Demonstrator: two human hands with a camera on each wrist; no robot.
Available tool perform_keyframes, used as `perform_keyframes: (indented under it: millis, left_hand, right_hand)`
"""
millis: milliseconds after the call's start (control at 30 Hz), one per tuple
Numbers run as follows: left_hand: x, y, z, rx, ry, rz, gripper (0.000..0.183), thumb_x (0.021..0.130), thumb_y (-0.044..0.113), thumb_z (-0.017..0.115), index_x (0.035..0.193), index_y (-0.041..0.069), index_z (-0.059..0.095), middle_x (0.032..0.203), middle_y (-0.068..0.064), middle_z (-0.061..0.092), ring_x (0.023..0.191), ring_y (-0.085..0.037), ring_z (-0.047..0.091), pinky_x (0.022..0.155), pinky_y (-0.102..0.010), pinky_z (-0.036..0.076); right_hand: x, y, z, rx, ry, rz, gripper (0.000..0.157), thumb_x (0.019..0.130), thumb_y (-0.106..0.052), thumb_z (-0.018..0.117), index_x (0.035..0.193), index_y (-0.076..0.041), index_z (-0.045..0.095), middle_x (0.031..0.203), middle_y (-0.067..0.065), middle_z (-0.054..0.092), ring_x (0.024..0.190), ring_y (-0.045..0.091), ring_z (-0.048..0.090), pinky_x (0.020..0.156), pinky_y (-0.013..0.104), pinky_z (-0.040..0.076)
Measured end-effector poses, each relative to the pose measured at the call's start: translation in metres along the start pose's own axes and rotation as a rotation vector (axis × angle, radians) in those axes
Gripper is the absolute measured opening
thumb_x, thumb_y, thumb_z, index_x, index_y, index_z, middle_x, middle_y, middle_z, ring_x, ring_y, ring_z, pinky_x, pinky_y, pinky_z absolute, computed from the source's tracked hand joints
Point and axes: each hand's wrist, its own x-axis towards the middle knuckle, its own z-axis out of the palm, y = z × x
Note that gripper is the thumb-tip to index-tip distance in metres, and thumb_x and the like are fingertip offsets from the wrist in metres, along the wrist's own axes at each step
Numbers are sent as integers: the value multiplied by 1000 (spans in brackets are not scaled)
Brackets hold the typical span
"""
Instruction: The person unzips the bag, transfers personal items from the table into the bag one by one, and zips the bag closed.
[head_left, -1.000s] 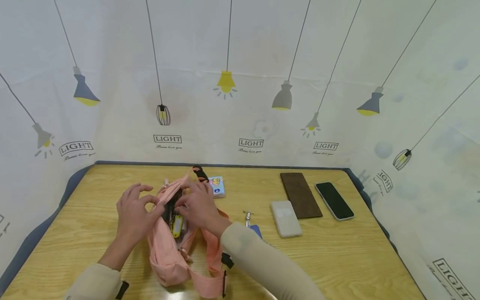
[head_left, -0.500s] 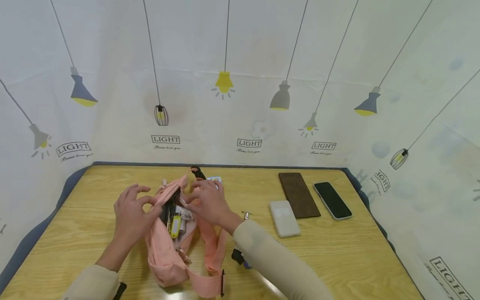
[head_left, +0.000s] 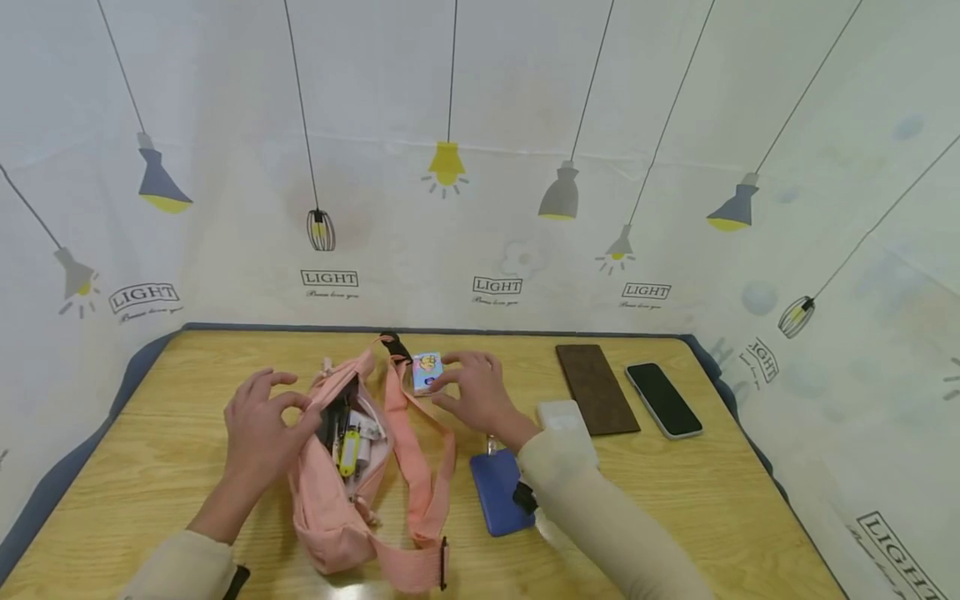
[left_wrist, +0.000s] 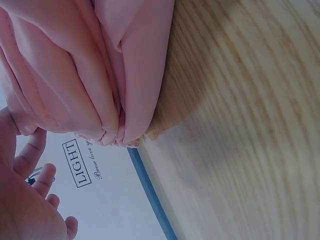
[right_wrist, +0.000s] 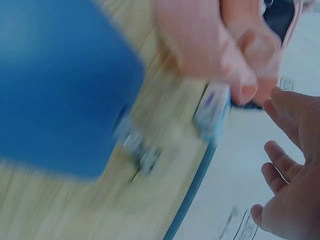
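Note:
A pink waist bag (head_left: 326, 517) lies unzipped at the left of the table, its strap looped along its right side. Inside it show a yellow key tag (head_left: 349, 452), a white item (head_left: 365, 429) and dark contents. My left hand (head_left: 262, 425) pinches the bag's left opening edge between thumb and index finger, and in the left wrist view the folded pink fabric (left_wrist: 65, 65) hangs from the fingertips. Beside the small light-blue printed pack (head_left: 426, 371), past the strap, hovers my right hand (head_left: 483, 392), fingers loosely spread and holding nothing. In the right wrist view the pack (right_wrist: 212, 112) looks blurred.
A blue card holder (head_left: 495, 496) with a metal clip lies under my right forearm. The sleeve partly covers a white rectangular block (head_left: 561, 414). Farther right are a brown wallet (head_left: 597, 392) and a phone (head_left: 664, 400). A printed cloth wall (head_left: 420, 250) rises behind the table.
My right hand has left the bag's opening and moved right, over to the light-blue pack. The opening has widened, and the card holder is more visible. My left hand keeps its pinch.

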Motion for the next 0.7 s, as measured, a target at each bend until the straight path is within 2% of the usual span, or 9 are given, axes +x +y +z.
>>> perform_keyframes:
  millis: [267,533,700]
  left_hand:
    - [1,1,-1,1,-7,-8,13,80,16,70,75,4,72,120,-17,58,130,-43,37,102,-67,23]
    - [0,0,1,0,-10,-7,13,80,17,70,75,4,71,121,-18,58,130,-44,37,101,-68,22]
    - [0,-1,1,-6,-13,-9,14,81,17,69,75,4,71,122,-18,57,130,-44,37,101,-68,22]
  right_hand:
    - [-13,38,-10,-26,5,76,14,88,-31,70,98,-22,77,136,6,57,131,31,46,109,57,25]
    - [-27,60,-12,-43,-8,103,14,87,-28,72,97,-20,77,133,7,58,130,32,46,111,58,24]
    - [-37,69,-12,-84,-55,105,14,85,-29,73,97,-22,77,132,7,58,128,32,47,111,57,24]
